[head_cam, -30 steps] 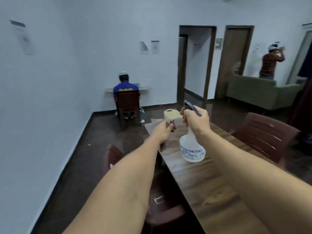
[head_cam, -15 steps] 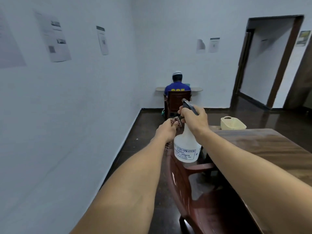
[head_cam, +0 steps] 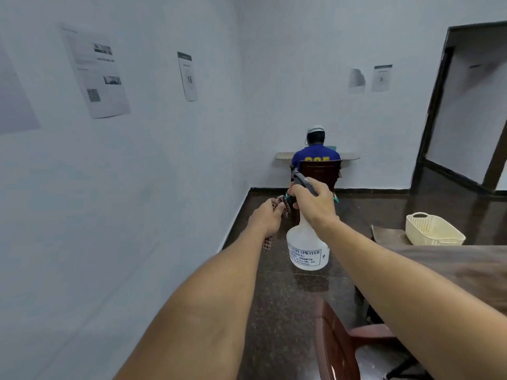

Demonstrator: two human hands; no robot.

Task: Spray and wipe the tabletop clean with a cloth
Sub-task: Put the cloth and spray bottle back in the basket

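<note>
The right grip [head_cam: 312,205] is curling round the neck of the spray bottle [head_cam: 307,248], just under the dark trigger head, and is holding it upright in the air. The bottle is hanging over the floor [head_cam: 277,297], left of the bench [head_cam: 466,267], not above it. It is looking like thin, pale plastic, so it is probably handling light and giving a little if squeezed. The stiff neck is seeming the safest hold, with a finger free for the trigger. How full it is, I cannot tell.

The left grip [head_cam: 267,218] is bunching a checked cloth [head_cam: 269,242], with ends poking out above and below. It is likely handling soft and limp, best wadded in the palm. A cream basket [head_cam: 434,230] is sitting at the bench's far end.
</note>
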